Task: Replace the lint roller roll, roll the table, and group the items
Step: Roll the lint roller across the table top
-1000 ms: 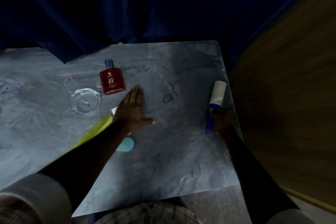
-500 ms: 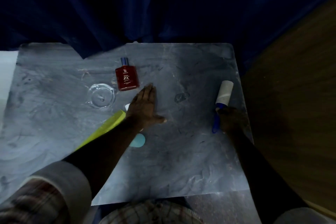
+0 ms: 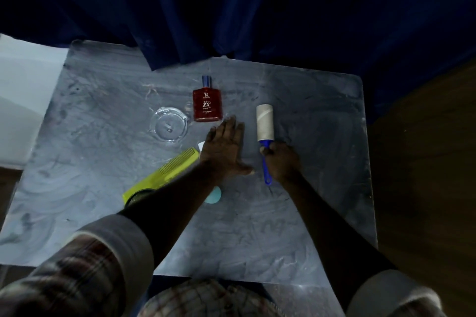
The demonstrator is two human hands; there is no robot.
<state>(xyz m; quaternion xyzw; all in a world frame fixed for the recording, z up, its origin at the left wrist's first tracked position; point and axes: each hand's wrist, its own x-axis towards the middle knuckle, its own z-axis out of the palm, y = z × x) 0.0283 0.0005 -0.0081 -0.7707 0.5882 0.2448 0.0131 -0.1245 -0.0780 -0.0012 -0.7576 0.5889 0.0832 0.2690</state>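
Observation:
My right hand (image 3: 282,162) grips the blue handle of the lint roller (image 3: 264,125), whose white roll lies on the grey table (image 3: 309,201) near its middle. Just left of the roller my left hand (image 3: 224,148) rests flat on the table, palm down, fingers together. A red perfume bottle (image 3: 207,103) lies beyond my left fingertips. A clear glass ashtray (image 3: 168,128) sits left of the bottle. A yellow-green comb (image 3: 164,175) lies partly under my left forearm. A pale teal disc (image 3: 214,195) and a white scrap (image 3: 201,145) peek out beside that arm.
A dark blue curtain (image 3: 231,20) hangs behind the table's far edge. Wooden flooring (image 3: 425,162) lies to the right. A pale surface (image 3: 23,100) adjoins the table on the left.
My right hand has brought the lint roller from the table's right edge leftward to the middle, close beside my left hand. The left hand stays flat in place.

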